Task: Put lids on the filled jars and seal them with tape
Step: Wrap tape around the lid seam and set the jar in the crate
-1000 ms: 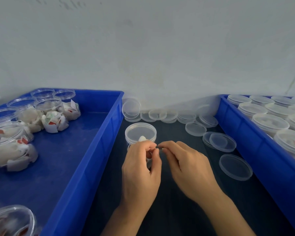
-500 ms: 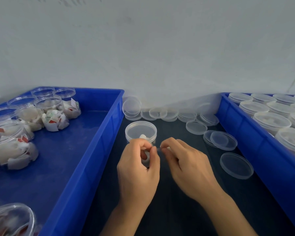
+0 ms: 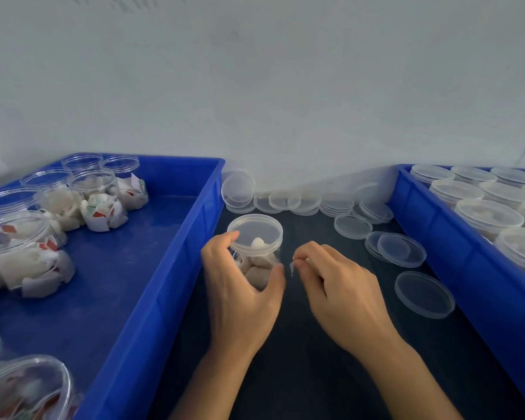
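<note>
While gripped by left hand (image 3: 240,286), lidded jar (image 3: 256,253) of white lumps.

Blue bins (image 3: 176,268) flanking dark tabletop (image 3: 315,374)

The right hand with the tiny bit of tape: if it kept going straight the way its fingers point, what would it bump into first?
Probably the lidded jar that the left hand holds. The right hand pinches its tape pointing left toward it, though depth is unclear.
</note>
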